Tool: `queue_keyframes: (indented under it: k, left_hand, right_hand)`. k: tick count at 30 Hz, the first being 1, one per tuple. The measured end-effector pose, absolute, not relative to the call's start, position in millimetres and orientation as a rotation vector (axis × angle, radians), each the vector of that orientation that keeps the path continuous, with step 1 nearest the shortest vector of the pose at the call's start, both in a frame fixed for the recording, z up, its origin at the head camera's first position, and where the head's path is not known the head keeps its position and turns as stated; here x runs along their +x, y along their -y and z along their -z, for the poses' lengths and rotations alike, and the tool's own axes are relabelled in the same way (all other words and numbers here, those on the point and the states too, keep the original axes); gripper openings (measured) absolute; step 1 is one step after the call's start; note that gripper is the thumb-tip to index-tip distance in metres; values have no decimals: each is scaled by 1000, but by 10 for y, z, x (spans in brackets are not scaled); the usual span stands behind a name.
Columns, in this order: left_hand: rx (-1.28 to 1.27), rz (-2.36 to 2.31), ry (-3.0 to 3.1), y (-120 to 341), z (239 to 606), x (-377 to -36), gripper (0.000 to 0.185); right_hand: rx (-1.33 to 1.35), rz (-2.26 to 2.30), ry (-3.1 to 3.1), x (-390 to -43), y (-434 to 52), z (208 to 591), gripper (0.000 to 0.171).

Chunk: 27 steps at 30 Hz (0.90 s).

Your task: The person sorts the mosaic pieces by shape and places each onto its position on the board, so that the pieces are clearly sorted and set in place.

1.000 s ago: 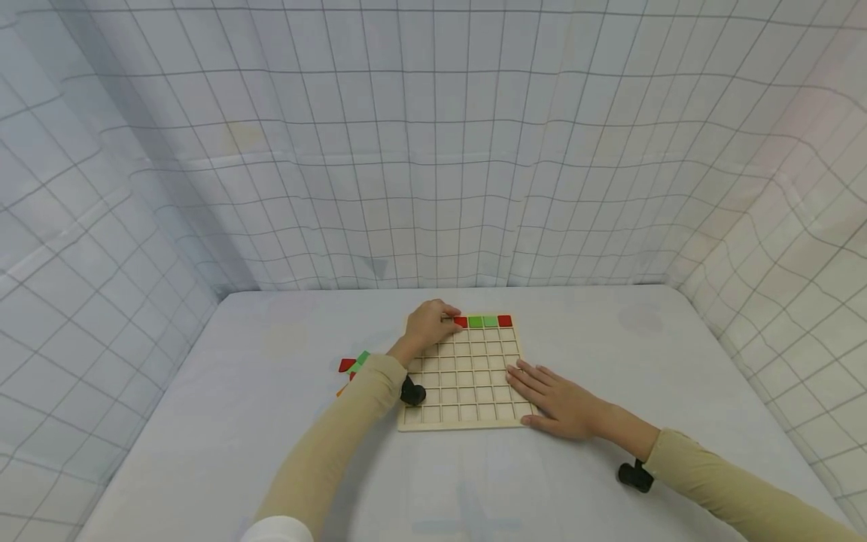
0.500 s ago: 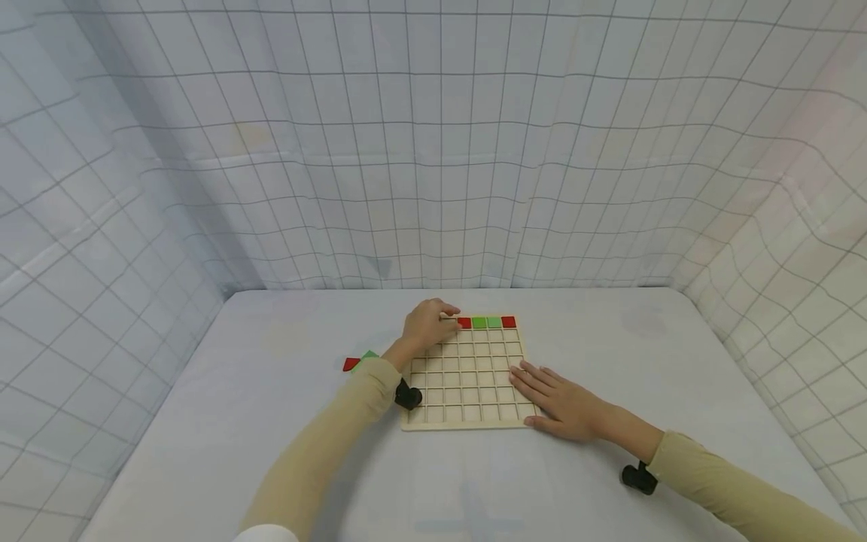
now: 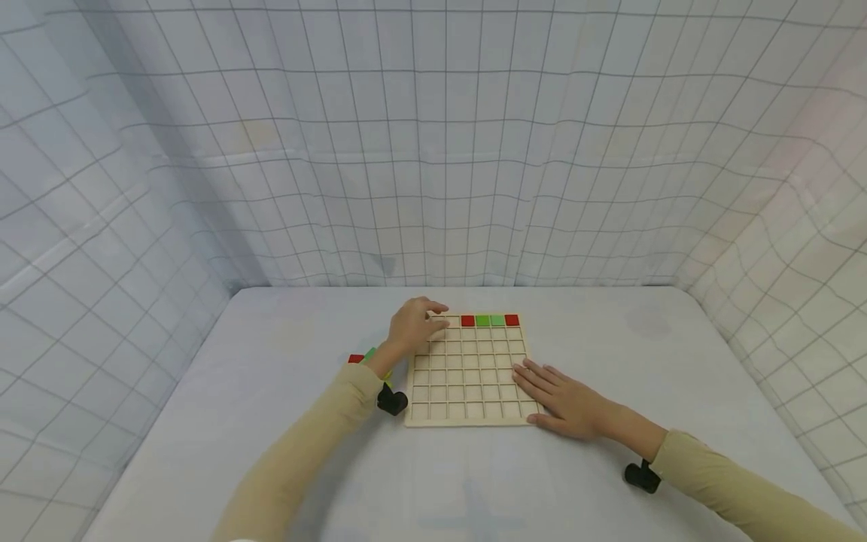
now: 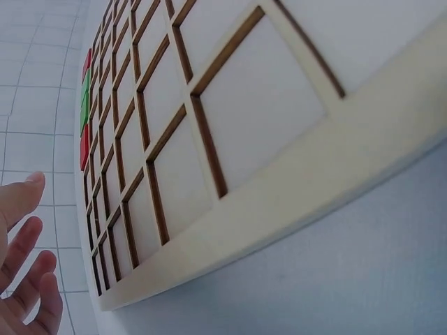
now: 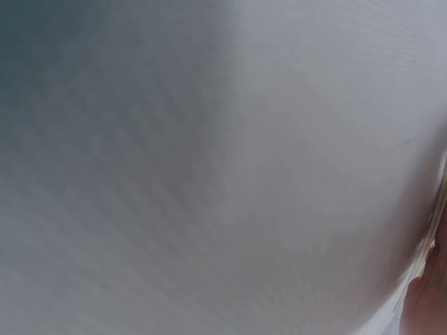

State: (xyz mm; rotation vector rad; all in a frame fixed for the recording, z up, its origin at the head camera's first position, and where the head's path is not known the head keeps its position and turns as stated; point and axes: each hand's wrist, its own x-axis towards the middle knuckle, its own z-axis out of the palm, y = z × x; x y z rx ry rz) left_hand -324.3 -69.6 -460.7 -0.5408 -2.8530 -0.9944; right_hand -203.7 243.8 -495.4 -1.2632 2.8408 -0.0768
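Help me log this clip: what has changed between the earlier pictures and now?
The left hand has moved left along the board's far row: its fingertips, which overlapped the row's left red tile in the head view, are now clear of it. Whether they had gripped it cannot be told. The right hand stays on the board's right edge; the row's four tiles stay put.

A flat, pale gridded board holds four red and green tiles.

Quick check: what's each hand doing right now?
Left hand: open, holding nothing, at the board's far left corner.
Right hand: open, resting on the board's right edge.
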Motion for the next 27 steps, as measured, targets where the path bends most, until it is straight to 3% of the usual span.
queue_keyframes:
  k: [27]
  left_hand:
    - [-533, 1051, 2762, 1163, 4426, -2958, 33]
  right_hand:
    - [-1258, 106, -2846, -2021, -2413, 4906, 69]
